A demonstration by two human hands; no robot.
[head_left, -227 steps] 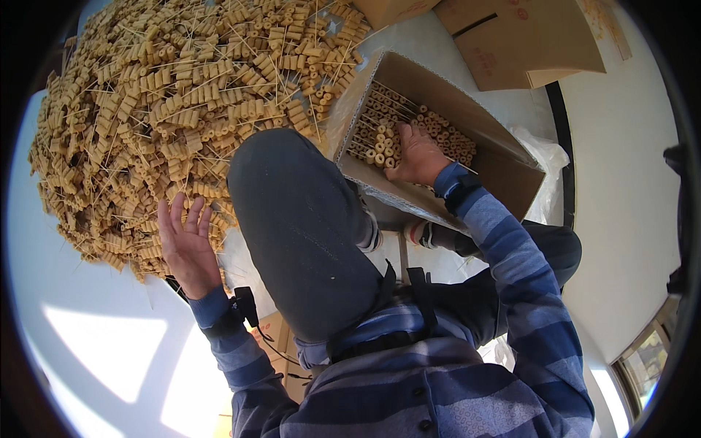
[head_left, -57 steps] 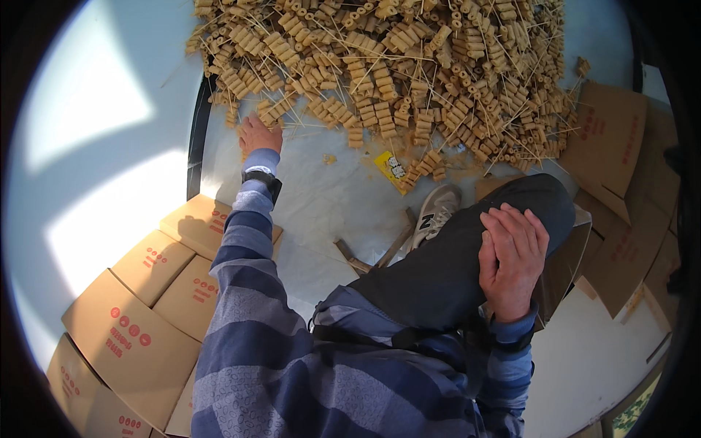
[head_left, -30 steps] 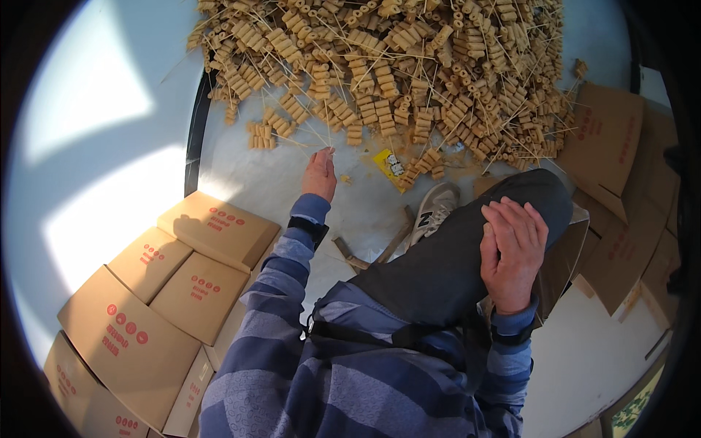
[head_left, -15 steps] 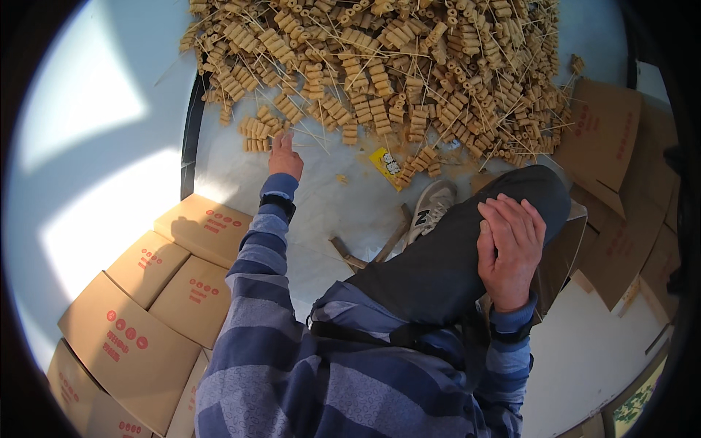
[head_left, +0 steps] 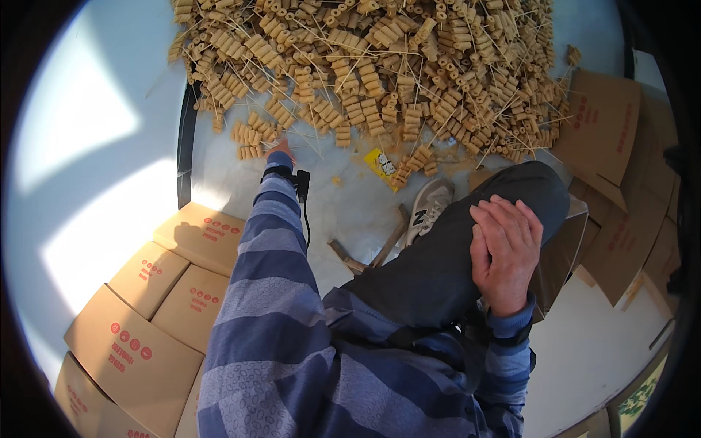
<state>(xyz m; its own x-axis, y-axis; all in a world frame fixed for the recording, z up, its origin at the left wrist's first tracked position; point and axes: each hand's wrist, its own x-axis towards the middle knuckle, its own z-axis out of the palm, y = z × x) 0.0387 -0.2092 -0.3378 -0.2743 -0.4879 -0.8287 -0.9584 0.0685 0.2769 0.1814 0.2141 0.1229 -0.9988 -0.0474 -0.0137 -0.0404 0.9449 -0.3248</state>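
Stretching forward, the left hand (head_left: 280, 151) reaches beside a small cluster of tan, ridged tubes on thin pale sticks (head_left: 250, 136), at the big pile's near-left edge; its grip is mostly hidden, so whether it pinches any cannot be told. The right hand (head_left: 505, 252) rests loosely on the dark-grey-trousered knee (head_left: 527, 181), as before, while the left wrist has turned, exposing a black box (head_left: 302, 185).

Pale grey floor (head_left: 336, 201): open lane runs from striped blue left sleeve (head_left: 270, 248) to beige lace-up shoe (head_left: 432, 206); V-set brown wooden bars (head_left: 391, 237) intrude nearward. Heaped tan ridged rolls on thin sticks (head_left: 409, 69) block far edge. Brown cardboard boxes (head_left: 135, 372) wall near left corner; dark-trousered knee (head_left: 537, 186) bars right edge.
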